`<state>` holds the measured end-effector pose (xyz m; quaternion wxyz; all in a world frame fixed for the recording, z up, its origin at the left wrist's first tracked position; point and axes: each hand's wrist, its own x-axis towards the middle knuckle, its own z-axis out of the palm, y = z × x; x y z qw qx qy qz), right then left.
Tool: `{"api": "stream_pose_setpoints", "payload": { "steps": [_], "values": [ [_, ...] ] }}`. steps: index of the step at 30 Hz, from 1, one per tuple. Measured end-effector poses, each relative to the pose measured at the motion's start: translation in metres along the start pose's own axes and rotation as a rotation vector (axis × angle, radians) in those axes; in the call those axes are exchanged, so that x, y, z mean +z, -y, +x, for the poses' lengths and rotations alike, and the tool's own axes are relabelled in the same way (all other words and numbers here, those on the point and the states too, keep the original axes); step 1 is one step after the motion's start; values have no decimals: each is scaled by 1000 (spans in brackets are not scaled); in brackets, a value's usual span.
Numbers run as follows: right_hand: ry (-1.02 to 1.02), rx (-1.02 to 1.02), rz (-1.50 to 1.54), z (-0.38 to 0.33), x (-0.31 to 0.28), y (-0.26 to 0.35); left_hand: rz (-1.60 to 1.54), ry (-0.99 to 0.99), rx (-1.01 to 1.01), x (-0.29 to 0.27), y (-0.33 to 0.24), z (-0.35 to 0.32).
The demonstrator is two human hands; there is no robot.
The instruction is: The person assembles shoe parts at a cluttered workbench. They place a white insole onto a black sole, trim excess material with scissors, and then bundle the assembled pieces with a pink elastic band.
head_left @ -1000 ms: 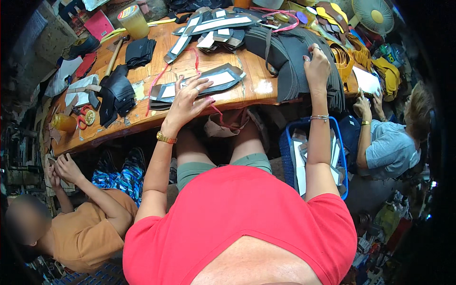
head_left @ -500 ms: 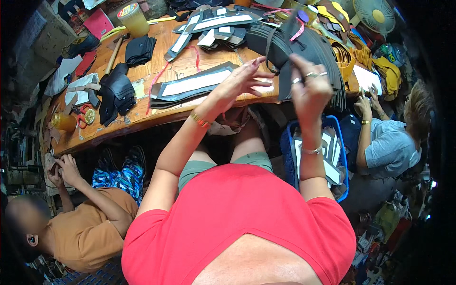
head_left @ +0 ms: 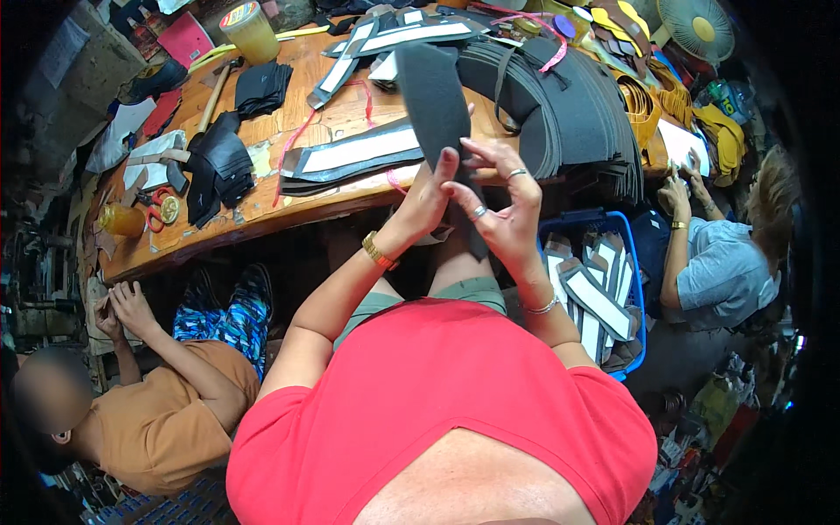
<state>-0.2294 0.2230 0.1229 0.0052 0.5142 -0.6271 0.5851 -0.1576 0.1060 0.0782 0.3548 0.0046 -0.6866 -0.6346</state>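
A long, dark strip of sheet material (head_left: 433, 92) stands up in front of me, its broad end above the table and its lower part hanging toward my lap. My left hand (head_left: 426, 197) is closed on its left side with the thumb up. On the other side, my right hand (head_left: 503, 197) pinches the same strip between thumb and fingers. Behind my left hand lies a pile of dark strips with white panels (head_left: 359, 150). A thick, curved stack of black strips (head_left: 582, 114) rests on the table just beyond my right hand.
Right of my lap stands a blue basket (head_left: 641, 337) with white-panelled strips. The wooden table (head_left: 175, 249) also carries a hammer (head_left: 214, 96), red-handled scissors (head_left: 156, 214) and a tub of yellowish stuff (head_left: 251, 35). People sit at left (head_left: 166, 411) and right (head_left: 726, 262).
My right hand has come left and down from the curved stack with a dark strip. My left hand has closed on the strip; it was empty with fingers spread.
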Motion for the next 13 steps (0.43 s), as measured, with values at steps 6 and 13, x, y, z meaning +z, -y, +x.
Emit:
{"api": "stream_pose_setpoints", "payload": {
  "steps": [6, 13],
  "values": [
    [82, 301, 425, -19, 13, 0, 348, 66, -20, -25, -15, -25],
    [99, 519, 703, -24, 8, -21, 688, 172, -89, -32, -34, -43]
  ]
}}
